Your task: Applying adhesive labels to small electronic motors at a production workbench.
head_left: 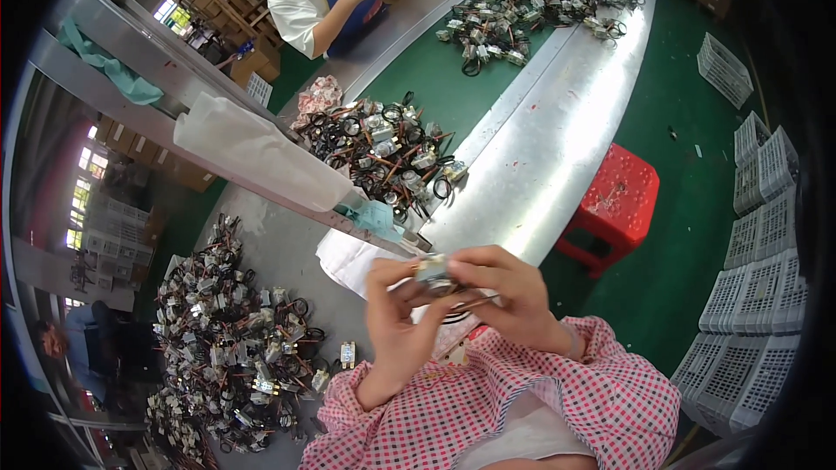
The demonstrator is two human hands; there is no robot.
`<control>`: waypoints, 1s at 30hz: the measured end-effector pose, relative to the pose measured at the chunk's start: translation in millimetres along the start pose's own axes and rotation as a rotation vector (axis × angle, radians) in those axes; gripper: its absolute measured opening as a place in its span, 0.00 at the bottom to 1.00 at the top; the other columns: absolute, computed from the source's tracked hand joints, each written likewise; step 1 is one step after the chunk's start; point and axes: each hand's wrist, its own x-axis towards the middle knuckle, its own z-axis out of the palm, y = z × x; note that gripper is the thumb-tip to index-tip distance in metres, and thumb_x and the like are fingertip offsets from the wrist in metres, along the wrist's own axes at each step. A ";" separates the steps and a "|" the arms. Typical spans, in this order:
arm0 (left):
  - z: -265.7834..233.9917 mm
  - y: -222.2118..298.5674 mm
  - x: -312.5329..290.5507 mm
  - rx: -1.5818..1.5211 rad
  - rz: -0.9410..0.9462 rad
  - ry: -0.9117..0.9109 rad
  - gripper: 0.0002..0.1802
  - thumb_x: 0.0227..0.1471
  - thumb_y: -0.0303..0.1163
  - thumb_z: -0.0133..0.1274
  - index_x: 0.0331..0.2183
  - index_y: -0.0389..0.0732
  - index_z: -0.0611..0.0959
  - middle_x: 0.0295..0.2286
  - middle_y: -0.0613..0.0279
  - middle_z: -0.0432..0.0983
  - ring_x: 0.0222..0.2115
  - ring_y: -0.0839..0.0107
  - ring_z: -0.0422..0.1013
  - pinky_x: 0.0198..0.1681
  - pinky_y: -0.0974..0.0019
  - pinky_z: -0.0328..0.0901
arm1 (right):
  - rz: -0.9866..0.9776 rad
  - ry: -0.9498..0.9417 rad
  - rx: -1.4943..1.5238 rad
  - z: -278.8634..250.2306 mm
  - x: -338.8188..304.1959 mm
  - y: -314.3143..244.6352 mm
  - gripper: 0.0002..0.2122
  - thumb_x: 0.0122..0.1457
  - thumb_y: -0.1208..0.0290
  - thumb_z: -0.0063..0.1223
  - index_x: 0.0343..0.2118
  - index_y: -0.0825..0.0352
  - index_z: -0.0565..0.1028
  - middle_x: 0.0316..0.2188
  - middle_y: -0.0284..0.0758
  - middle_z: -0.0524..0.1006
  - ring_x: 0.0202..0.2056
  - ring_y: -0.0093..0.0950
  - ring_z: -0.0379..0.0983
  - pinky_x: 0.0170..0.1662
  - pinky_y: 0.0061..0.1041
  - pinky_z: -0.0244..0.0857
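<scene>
In front of my chest, I hold a small silvery metal-cased part with dark wire beneath it. My left hand grips it from the left, the thumb bent toward its underside. From the right, the fingers of my right hand pinch the same part near its top and lower side. My fingers cover much of it, so its exact kind cannot be made out. Left of my hands, a large pile of similar metal parts with black cables and copper-coloured pieces lies on the grey tabletop. One loose metal part sits beside that pile.
A metal frame bar draped with a white cloth crosses the left side. Beyond it are more piles of parts on a green belt. A red stool and white crates stand right. Across the bench works another person.
</scene>
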 end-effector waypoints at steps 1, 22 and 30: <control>1.1 -2.5 2.7 0.072 -0.058 -0.098 0.30 0.39 0.18 0.56 0.45 0.36 0.63 0.40 0.56 0.59 0.38 0.66 0.70 0.36 0.70 0.69 | 0.041 0.032 0.004 -3.5 -6.4 3.6 0.19 0.46 0.87 0.50 0.44 0.69 0.71 0.41 0.41 0.70 0.40 0.30 0.71 0.40 0.23 0.67; 98.3 70.5 70.0 0.440 0.771 -0.194 0.38 0.39 0.27 0.48 0.55 0.37 0.60 0.10 0.72 0.50 0.07 0.82 0.51 0.10 0.73 0.52 | 0.116 0.169 -0.677 25.4 30.1 195.4 0.10 0.46 0.80 0.49 0.34 0.69 0.71 0.34 0.42 0.72 0.36 0.41 0.70 0.38 0.31 0.66; 81.5 63.9 83.4 -0.015 0.154 -0.631 0.49 0.45 0.24 0.49 0.55 0.30 0.32 0.10 0.59 0.66 0.09 0.63 0.65 0.14 0.62 0.58 | 0.159 0.088 -0.729 27.1 29.3 202.0 0.10 0.44 0.81 0.47 0.32 0.70 0.72 0.35 0.40 0.72 0.39 0.40 0.67 0.44 0.34 0.60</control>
